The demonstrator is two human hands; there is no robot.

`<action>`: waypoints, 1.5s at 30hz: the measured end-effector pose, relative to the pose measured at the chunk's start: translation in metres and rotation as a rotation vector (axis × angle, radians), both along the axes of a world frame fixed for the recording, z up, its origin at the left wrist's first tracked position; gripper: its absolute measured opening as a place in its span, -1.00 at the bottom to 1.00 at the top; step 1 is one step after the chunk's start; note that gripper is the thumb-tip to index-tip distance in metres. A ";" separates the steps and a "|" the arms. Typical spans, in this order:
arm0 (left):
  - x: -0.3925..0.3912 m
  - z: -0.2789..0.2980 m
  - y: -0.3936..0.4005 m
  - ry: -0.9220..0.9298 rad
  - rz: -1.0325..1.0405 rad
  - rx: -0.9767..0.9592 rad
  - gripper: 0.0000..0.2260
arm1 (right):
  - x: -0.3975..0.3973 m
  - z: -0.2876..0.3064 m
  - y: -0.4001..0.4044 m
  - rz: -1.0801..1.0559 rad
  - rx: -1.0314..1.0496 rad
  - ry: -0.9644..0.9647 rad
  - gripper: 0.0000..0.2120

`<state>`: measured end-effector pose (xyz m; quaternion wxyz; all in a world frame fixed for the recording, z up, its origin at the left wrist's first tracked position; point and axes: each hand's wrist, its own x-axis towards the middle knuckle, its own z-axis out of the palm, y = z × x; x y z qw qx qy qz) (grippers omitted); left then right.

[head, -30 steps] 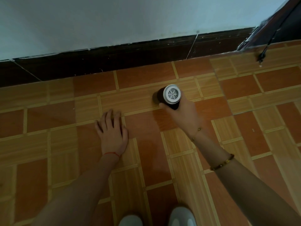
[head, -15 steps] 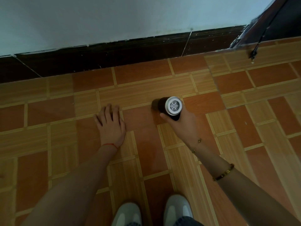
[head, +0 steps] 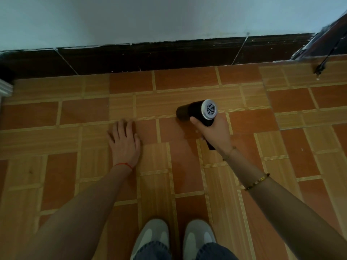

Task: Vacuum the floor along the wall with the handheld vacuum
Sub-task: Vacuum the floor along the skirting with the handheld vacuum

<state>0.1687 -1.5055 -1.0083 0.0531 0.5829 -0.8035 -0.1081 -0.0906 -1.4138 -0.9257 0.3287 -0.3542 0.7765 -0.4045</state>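
Two hands are seen over the tiled floor (head: pixel 187 184); the handheld vacuum (head: pixel 197 112) is gripped by the right hand (head: pixel 214 133), whose fingers are curled round its dark handle, with the round vented end turned up towards the camera and the dark barrel pointed left and down at the tiles; whether the nozzle touches the floor cannot be told. The left hand (head: pixel 124 143) is laid flat on the floor, fingers straight and close together, as a prop, well apart from the vacuum. The vacuum is held near the dark skirting (head: pixel 169 57) under the wall (head: pixel 169 17), though a row of tiles lies between them. No dust or cleaned track can be made out, so progress cannot be measured; the task is judged to be under way, with the strip against the skirting seemingly left to be covered.
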 end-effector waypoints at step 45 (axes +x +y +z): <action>0.068 -0.009 -0.005 0.008 0.271 -0.049 -0.49 | 0.123 -0.008 -0.196 0.227 -0.095 0.184 -0.37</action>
